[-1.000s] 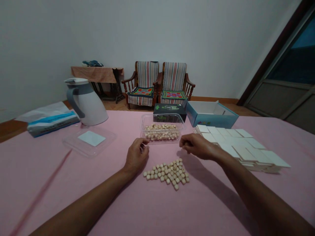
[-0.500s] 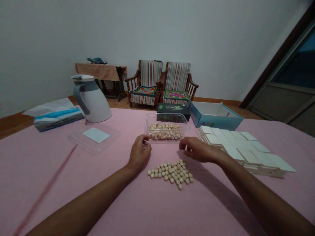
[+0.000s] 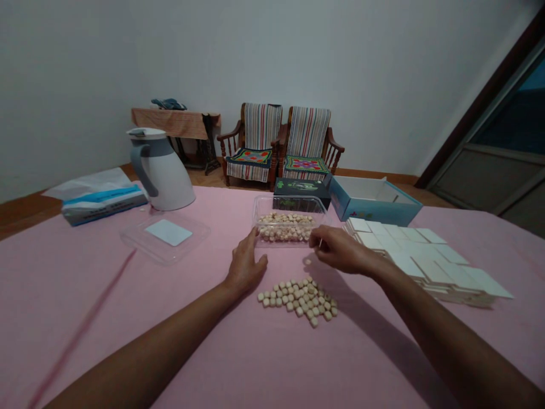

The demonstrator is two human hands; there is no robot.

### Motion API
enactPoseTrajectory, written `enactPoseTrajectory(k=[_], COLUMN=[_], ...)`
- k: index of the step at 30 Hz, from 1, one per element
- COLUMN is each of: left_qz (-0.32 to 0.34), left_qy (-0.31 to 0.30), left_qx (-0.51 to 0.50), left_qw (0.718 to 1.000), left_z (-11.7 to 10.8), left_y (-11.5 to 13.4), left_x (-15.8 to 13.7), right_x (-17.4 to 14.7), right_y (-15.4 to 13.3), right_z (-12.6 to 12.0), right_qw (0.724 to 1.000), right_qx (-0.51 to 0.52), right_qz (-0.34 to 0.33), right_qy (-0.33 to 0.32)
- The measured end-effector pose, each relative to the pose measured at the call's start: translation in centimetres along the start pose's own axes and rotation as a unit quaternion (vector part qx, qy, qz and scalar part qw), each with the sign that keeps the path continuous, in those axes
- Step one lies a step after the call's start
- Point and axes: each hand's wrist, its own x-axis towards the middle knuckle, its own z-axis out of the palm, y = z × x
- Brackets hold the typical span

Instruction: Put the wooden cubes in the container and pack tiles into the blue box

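Pink counter (image 3: 221, 363) carries one small batch of cubes (image 3: 298, 297); most cubes (image 3: 289, 220) seem left inside the clear tub (image 3: 283, 244). L hand (image 3: 248, 262) is by the tub, thumb and fingers apart; R hand (image 3: 336, 248) has curled fingers, can't tell if w/ cube. One loose cube (image 3: 307, 262) is near.

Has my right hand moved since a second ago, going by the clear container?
Yes. Against the clear container, your right hand has shifted leftward and slightly forward, now overlapping more of its front right corner in view.
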Motion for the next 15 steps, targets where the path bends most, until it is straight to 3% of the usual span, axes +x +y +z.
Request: enactPoseTrajectory(k=[4, 7, 9, 12, 15], left_qz=[0.0, 0.001, 0.001, -0.003, -0.006], left_qy=[-0.021, -0.02, -0.018, -0.017, -0.016], left_qx=[-0.002, -0.012, -0.017, -0.016, -0.015], left_qw=[1.0, 1.0, 1.0, 1.0, 1.0], left_z=[-0.4, -0.4, -0.4, -0.4, -0.3], left_y=[0.1, 0.2, 0.2, 0.2, 0.2], left_x=[0.0, 0.0, -0.1, -0.1, -0.1], right_x=[2.9, 3.6, 3.2, 1.8, 0.8], right_y=[-0.5, -0.7, -0.7, -0.7, -0.7], right_z=[-2.0, -1.9, -0.9, 1.6, 3.9], right_qw=[0.986, 0.979, 0.99, 1.0, 0.997], right_qx=[-0.011, 0.004, 0.009, 0.009, -0.002], right_qz=[0.007, -0.001, -0.002, -0.013, -0.016], right_qy=[0.167, 0.204, 0.139, -0.018, -0.073])
